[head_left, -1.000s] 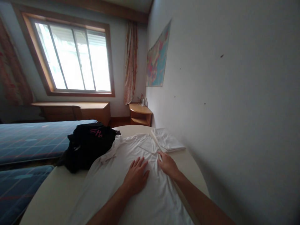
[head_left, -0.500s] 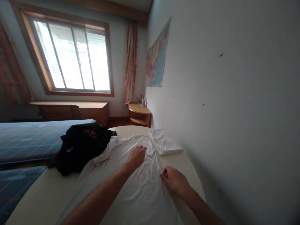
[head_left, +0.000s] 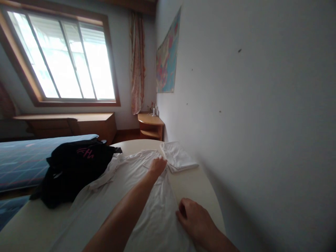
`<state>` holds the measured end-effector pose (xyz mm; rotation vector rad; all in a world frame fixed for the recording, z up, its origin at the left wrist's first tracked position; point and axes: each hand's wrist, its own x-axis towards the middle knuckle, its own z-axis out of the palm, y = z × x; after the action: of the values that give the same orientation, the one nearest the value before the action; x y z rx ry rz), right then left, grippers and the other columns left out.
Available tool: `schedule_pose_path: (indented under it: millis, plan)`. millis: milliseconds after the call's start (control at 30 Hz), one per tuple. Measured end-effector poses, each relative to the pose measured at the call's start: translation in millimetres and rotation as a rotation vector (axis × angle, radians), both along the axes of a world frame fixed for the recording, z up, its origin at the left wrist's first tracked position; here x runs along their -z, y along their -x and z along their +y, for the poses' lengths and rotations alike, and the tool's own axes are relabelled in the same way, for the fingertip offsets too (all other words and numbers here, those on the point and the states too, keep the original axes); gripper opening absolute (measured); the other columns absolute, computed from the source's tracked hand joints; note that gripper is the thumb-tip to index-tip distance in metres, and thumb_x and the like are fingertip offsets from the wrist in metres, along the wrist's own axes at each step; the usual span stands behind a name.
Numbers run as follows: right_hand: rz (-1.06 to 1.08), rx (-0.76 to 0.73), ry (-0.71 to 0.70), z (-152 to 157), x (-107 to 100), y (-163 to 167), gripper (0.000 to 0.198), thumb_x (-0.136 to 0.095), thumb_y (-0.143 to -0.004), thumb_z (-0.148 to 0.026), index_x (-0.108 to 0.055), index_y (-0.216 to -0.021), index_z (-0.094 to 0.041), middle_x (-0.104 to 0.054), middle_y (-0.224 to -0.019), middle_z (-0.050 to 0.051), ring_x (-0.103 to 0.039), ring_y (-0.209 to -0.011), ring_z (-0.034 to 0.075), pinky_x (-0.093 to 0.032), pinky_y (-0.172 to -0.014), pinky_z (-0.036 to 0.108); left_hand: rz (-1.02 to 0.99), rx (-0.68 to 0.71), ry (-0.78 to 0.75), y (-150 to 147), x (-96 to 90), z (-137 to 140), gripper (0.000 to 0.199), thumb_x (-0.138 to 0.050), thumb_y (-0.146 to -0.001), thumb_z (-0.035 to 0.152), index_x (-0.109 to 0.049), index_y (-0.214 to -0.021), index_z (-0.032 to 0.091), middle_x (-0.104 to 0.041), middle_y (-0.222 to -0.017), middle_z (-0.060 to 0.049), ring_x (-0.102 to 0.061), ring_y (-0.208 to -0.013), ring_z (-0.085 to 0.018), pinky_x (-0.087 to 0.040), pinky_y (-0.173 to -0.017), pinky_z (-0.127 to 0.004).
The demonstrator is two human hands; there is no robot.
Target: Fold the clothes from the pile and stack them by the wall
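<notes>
A white T-shirt lies spread over a pale round-edged table, its surface lightly wrinkled. My left hand reaches across it to the upper right edge, fingers curled closed on the fabric. Lower down, along the shirt's right side, is my right hand, with thumb and fingers bent together at the cloth edge; the fingertips are partly hidden. Just beyond my left hand rests a folded white garment, close to the wall.
A black bag or garment with pink lettering sits at the table's left. Behind it stretches a blue checked mattress. The wall rises close on the right. A wooden corner shelf stands past the table.
My left hand has moved outward and right over the shirt to its edge, near the folded garment. My right hand has shifted slightly nearer me. The view has turned slightly right.
</notes>
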<state>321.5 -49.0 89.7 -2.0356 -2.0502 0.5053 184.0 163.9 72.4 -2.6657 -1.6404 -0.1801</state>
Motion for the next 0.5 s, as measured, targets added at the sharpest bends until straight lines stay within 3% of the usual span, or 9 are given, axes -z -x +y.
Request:
schedule_pose_path:
  millis: [167, 267, 433, 500]
  plan:
    - [0.133, -0.015, 0.010, 1, -2, 3, 0.006, -0.053, -0.088, -0.021, -0.058, -0.090, -0.020, -0.071, -0.081, 0.004, -0.065, -0.073, 0.018, -0.037, -0.064, 0.026, -0.132, -0.067, 0.006, 5, -3.1, 3, 0.035, -0.061, -0.095, 0.037, -0.058, -0.123, 0.016, -0.061, -0.122, -0.009, -0.063, -0.103, -0.022, -0.055, -0.087, -0.043]
    - [0.261, -0.037, 0.003, 0, -10, 10, 0.009, -0.051, -0.089, -0.019, -0.056, -0.097, -0.019, -0.069, -0.079, 0.003, -0.064, -0.071, 0.016, -0.039, -0.065, 0.024, -0.263, -0.112, -0.017, 16, -10.8, 2, 0.022, -0.054, -0.097, 0.029, -0.066, -0.111, 0.017, -0.068, -0.111, -0.008, -0.066, -0.098, -0.022, -0.054, -0.086, -0.040]
    - [0.346, -0.088, -0.040, -9, -35, 30, 0.022, -0.058, -0.083, -0.019, -0.057, -0.105, -0.020, -0.064, -0.080, 0.000, -0.061, -0.072, 0.015, -0.041, -0.070, 0.024, -0.539, -0.196, -0.078, 50, -20.9, -1, 0.023, -0.052, -0.092, 0.020, -0.071, -0.105, 0.023, -0.074, -0.106, -0.006, -0.067, -0.102, -0.021, -0.050, -0.087, -0.031]
    - [0.362, -0.129, -0.061, -14, -43, 41, 0.026, -0.060, -0.081, -0.018, -0.059, -0.107, -0.020, -0.065, -0.085, 0.001, -0.061, -0.076, 0.016, -0.042, -0.074, 0.025, -0.646, -0.245, -0.077, 69, -18.7, -3, 0.024, -0.053, -0.090, 0.019, -0.070, -0.106, 0.023, -0.075, -0.104, -0.005, -0.070, -0.093, -0.018, -0.051, -0.083, -0.027]
